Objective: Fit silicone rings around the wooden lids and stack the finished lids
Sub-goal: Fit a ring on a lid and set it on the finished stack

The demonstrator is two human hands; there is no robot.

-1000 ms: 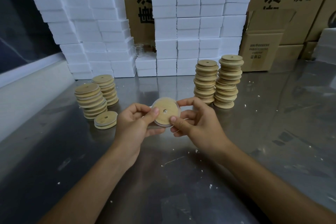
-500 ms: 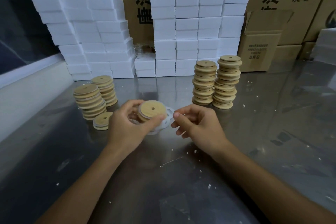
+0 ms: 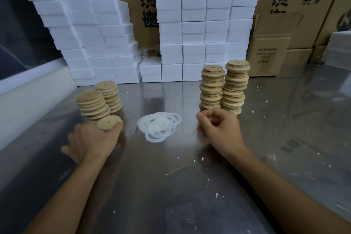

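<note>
My left hand [image 3: 93, 138], blurred by motion, holds a wooden lid [image 3: 108, 122] with a centre hole, thumb on its right edge, low over the table just in front of two left lid stacks [image 3: 91, 103]. A loose pile of white silicone rings [image 3: 159, 126] lies on the metal table between my hands. My right hand [image 3: 218, 127] hovers with its fingers loosely curled and holds nothing, right in front of two taller lid stacks [image 3: 224, 87].
The steel table [image 3: 171, 186] is dotted with white foam crumbs. White foam blocks [image 3: 190, 24] are piled high along the back, with cardboard boxes [image 3: 269, 51] behind and at the back right. A white ledge [image 3: 28, 91] runs along the left.
My left hand carried the lid from the centre down to the left, beside the left stacks. My right hand let go of it and drew back right, uncovering the ring pile.
</note>
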